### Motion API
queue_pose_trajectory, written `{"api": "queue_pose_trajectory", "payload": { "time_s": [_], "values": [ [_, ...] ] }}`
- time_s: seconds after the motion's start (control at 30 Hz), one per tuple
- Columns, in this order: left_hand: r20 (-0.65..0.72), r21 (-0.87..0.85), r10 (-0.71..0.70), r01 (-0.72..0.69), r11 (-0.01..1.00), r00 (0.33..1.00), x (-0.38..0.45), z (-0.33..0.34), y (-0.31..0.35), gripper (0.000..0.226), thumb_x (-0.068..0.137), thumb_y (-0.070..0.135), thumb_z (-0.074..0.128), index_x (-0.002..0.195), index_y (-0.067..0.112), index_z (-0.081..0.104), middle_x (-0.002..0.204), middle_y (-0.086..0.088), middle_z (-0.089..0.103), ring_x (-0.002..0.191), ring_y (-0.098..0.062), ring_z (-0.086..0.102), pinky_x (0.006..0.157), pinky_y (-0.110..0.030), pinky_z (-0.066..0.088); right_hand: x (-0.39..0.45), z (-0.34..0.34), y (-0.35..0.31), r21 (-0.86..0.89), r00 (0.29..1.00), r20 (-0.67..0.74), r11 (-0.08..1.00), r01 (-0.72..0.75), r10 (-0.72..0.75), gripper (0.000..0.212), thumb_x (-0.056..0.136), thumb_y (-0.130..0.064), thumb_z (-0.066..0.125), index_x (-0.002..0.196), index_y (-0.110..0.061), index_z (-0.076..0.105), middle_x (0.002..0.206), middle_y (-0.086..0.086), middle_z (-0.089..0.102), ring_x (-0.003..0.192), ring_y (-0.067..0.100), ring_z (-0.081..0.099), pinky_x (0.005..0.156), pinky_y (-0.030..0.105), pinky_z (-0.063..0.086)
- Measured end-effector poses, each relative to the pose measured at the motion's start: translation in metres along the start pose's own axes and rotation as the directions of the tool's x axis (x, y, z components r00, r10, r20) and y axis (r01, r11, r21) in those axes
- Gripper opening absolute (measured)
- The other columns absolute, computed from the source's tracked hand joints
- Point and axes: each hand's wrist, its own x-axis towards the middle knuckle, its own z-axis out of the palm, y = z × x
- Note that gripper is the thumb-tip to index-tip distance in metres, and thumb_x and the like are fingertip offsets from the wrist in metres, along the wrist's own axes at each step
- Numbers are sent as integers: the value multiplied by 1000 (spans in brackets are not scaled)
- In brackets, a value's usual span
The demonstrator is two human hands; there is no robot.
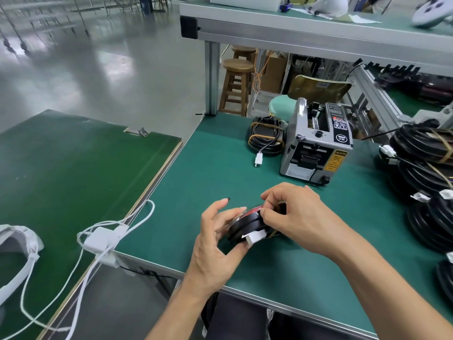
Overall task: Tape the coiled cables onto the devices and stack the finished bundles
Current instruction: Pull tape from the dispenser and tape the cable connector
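Judging by the layout, the job is partway: one taped bundle sits at 12 o'clock from the hands, left of the tape dispenser; a pile of coiled units lies at 3 o'clock. Whether those are finished I cannot tell. Left hand cups the disc-shaped device from below, fingers curled round its rim; right hand pinches at its top edge, seemingly pressing the cable or tape down
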Motion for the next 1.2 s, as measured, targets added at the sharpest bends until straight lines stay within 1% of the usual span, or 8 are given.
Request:
{"api": "queue_pose_trajectory", "payload": {
  "time_s": [0.4, 0.57, 0.67, 0.73, 0.87, 1.03, 1.1, 1.2],
  "values": [
    [9, 2, -7, 7, 1000, 1000, -1, -1, -2, 84, 91, 20, 82, 156, 41, 32, 143, 3, 69, 133, -26, 67, 113, -36, 52, -1, -3, -12, -70, 998, -14, 996, -62, 61, 23, 87, -32, 65, 66, -26, 61, 86, -4, 76, 95, 10, 66, 127, 44, 15],
    [12, 5, -9, 9, 1000, 1000, -2, -2, -3, 83, 92, 21, 82, 155, 40, 32, 143, 3, 69, 133, -26, 67, 114, -38, 52, 0, -5, -11, -46, 998, -26, 997, -59, 58, 23, 85, -30, 66, 63, -23, 63, 87, -1, 77, 87, 8, 66, 125, 44, 25],
    [9, 11, -10, 10, 1000, 1000, -1, -1, -3, 83, 91, 22, 82, 155, 41, 32, 143, 3, 69, 133, -25, 67, 113, -39, 53, 0, -4, -10, 2, 998, -15, 998, -57, 57, 21, 83, -30, 67, 63, -22, 66, 88, -1, 77, 71, 5, 62, 104, 38, 40],
    [8, 11, -11, 11, 1000, 1000, -1, -1, -4, 84, 91, 22, 82, 155, 41, 32, 144, 3, 69, 134, -25, 67, 114, -39, 52, 1, -4, -9, 21, 998, -8, 998, -58, 59, 21, 83, -31, 68, 64, -21, 67, 90, 0, 77, 62, 3, 59, 91, 35, 36],
    [8, 9, -8, 8, 1000, 1000, -2, -2, -5, 84, 91, 22, 83, 156, 42, 32, 143, 4, 69, 133, -25, 67, 113, -38, 53, 1, -7, -7, 44, 995, 3, 994, -97, 97, 25, 87, -34, 73, 67, -21, 69, 91, 0, 76, 83, 10, 69, 115, 47, 39],
    [4, 1, -7, 7, 1000, 1000, -1, -1, -6, 85, 91, 22, 84, 156, 40, 33, 142, 3, 70, 133, -26, 67, 112, -34, 53, 0, -7, -6, 77, 994, 23, 991, -106, 105, 25, 88, -34, 74, 68, -21, 68, 93, -1, 76, 89, 9, 68, 120, 47, 35],
    [3, 2, -6, 6, 1000, 1000, -1, -1, -6, 85, 91, 23, 84, 156, 40, 32, 142, 3, 69, 133, -25, 67, 112, -33, 52, 1, -7, -5, 92, 994, 27, 990, -104, 102, 24, 88, -34, 75, 68, -22, 68, 94, -4, 76, 87, 4, 67, 116, 43, 36],
    [-2, -9, -4, 4, 1000, 1000, -1, 0, -3, 82, 93, 35, 85, 156, 39, 32, 142, 3, 70, 133, -25, 68, 113, -34, 53, 1, -6, 0, 143, 994, 37, 984, -104, 100, 21, 87, -36, 76, 72, -24, 69, 98, -7, 75, 81, 0, 64, 90, 30, 39]
  ]
}}
